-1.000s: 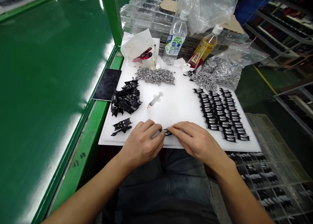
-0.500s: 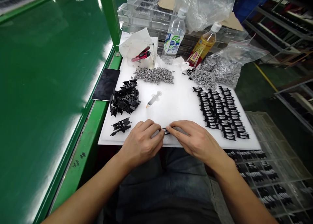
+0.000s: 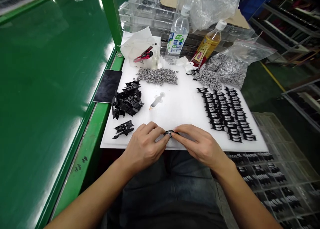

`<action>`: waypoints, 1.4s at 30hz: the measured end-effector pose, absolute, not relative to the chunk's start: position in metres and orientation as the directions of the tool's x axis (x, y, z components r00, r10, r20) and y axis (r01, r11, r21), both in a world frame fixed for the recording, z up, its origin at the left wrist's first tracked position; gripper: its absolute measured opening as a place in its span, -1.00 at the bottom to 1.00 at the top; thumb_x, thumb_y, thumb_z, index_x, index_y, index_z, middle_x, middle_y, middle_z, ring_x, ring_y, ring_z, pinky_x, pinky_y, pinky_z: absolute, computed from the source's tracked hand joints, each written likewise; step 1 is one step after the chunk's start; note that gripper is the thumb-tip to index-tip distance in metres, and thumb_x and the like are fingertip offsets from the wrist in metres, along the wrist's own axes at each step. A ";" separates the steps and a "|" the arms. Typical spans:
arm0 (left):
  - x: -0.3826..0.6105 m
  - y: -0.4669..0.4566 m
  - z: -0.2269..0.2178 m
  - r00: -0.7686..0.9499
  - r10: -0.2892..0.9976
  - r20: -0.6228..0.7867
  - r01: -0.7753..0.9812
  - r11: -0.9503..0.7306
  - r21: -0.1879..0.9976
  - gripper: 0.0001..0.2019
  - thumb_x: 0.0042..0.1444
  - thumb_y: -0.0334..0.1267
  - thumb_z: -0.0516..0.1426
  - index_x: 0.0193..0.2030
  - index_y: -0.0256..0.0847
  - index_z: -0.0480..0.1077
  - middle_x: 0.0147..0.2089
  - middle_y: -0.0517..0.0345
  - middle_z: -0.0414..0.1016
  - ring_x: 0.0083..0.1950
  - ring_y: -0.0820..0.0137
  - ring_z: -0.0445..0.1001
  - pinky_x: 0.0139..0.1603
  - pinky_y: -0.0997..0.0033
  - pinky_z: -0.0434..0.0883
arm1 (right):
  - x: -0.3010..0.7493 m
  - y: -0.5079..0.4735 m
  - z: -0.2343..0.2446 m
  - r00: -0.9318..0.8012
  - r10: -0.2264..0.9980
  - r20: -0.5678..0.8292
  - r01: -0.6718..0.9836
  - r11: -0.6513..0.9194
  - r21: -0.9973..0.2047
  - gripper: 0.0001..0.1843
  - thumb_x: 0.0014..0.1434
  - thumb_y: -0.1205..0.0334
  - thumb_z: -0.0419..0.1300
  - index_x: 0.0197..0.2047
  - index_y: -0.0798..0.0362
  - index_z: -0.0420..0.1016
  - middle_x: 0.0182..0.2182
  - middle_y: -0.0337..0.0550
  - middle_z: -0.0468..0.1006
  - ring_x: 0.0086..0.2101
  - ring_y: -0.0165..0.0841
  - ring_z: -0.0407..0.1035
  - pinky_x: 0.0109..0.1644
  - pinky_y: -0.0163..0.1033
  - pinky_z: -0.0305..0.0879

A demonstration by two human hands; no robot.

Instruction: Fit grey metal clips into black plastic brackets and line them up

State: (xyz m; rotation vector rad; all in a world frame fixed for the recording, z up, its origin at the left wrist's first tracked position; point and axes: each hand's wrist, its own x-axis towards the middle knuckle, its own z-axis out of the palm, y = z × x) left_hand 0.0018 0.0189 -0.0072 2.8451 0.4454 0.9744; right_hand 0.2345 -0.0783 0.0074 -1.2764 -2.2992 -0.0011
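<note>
A small, narrow black part (image 3: 169, 132), pale and shiny at its middle, sits at the front edge of the white surface (image 3: 175, 106); fingers hide its ends. The left hand's (image 3: 147, 144) grip pinches one end, the right hand's (image 3: 201, 143) the other.

We see a wide, glossy green table (image 3: 50, 72) filling the left side of the frame, with white glare (image 3: 107, 52) streaking its right edge. A green post (image 3: 110, 16) rises at the top, left of center. At upper right, grey shelves (image 3: 281, 34) stand in dim light near something blue (image 3: 256, 4). At mid-right, a yellow line (image 3: 273, 78) crosses the dark green floor (image 3: 265, 97).
</note>
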 end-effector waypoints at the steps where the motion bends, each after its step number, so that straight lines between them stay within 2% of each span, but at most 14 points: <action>1: 0.002 0.019 -0.007 0.753 0.305 0.583 0.240 -0.952 0.188 -0.86 0.37 -0.38 0.20 0.01 -0.24 0.54 -0.12 0.00 0.62 -0.14 0.26 0.49 -0.27 0.22 0.41 | 0.235 -0.078 0.007 -0.426 0.797 0.427 0.794 0.556 -0.245 -0.50 0.37 0.57 0.19 0.31 0.08 0.47 0.05 0.17 0.61 0.08 -0.12 0.51 0.09 0.03 0.60; 8: 0.002 0.018 -0.009 0.748 0.347 0.566 0.249 -0.937 0.246 -0.88 0.37 -0.39 0.19 0.00 -0.24 0.51 -0.13 0.01 0.62 -0.14 0.28 0.48 -0.22 0.22 0.44 | 0.237 -0.077 0.001 -0.337 0.863 0.376 0.790 0.477 -0.385 -0.45 0.41 0.52 0.14 0.39 -0.04 0.43 0.15 0.11 0.56 0.11 -0.18 0.51 0.14 -0.01 0.59; 12: 0.003 0.017 -0.008 0.761 0.352 0.545 0.261 -0.935 0.239 -0.86 0.37 -0.39 0.17 0.01 -0.24 0.51 -0.13 -0.01 0.60 -0.15 0.28 0.46 -0.21 0.20 0.46 | 0.239 -0.075 0.004 -0.347 0.883 0.316 0.801 0.454 -0.390 -0.46 0.43 0.49 0.11 0.38 -0.09 0.44 0.19 0.09 0.53 0.13 -0.16 0.50 0.18 0.03 0.58; 17: 0.004 0.017 -0.008 0.762 0.352 0.544 0.259 -0.935 0.243 -0.87 0.37 -0.39 0.18 0.00 -0.25 0.52 -0.14 -0.01 0.60 -0.15 0.27 0.45 -0.21 0.21 0.46 | 0.239 -0.075 0.006 -0.354 0.887 0.297 0.808 0.450 -0.380 -0.50 0.44 0.49 0.11 0.35 -0.05 0.47 0.19 0.11 0.52 0.14 -0.16 0.50 0.19 0.04 0.58; 25: 0.002 0.018 -0.008 0.741 0.417 0.526 0.243 -0.897 0.369 -0.85 0.39 -0.38 0.18 0.05 -0.21 0.51 -0.10 0.02 0.61 -0.11 0.28 0.47 -0.13 0.19 0.49 | 0.240 -0.073 0.000 -0.233 0.883 0.409 0.738 0.434 -0.517 -0.50 0.43 0.41 0.20 0.37 -0.08 0.44 0.12 0.06 0.55 0.10 -0.17 0.54 0.16 -0.01 0.61; 28: 0.003 0.018 -0.007 0.750 0.428 0.504 0.253 -0.890 0.379 -0.81 0.40 -0.36 0.16 0.10 -0.20 0.51 -0.10 0.00 0.59 -0.12 0.27 0.46 -0.14 0.19 0.48 | 0.241 -0.072 0.001 -0.282 0.888 0.363 0.734 0.443 -0.514 -0.52 0.45 0.42 0.13 0.36 -0.09 0.47 0.16 0.07 0.51 0.10 -0.18 0.54 0.18 0.01 0.60; 35: 0.003 0.018 -0.007 0.775 0.395 0.493 0.253 -0.909 0.331 -0.85 0.38 -0.38 0.17 0.02 -0.25 0.54 -0.09 -0.03 0.57 -0.13 0.26 0.42 -0.15 0.19 0.47 | 0.238 -0.074 0.004 -0.327 0.897 0.298 0.801 0.430 -0.417 -0.43 0.43 0.50 0.09 0.41 -0.08 0.42 0.18 0.09 0.52 0.14 -0.15 0.48 0.20 0.04 0.56; 42: 0.004 0.017 -0.007 0.771 0.402 0.494 0.256 -0.906 0.338 -0.85 0.39 -0.37 0.16 0.01 -0.23 0.55 -0.09 -0.02 0.56 -0.12 0.27 0.42 -0.14 0.19 0.48 | 0.239 -0.073 0.004 -0.326 0.896 0.303 0.778 0.436 -0.452 -0.48 0.43 0.50 0.11 0.36 -0.05 0.47 0.17 0.07 0.51 0.13 -0.20 0.48 0.21 -0.02 0.55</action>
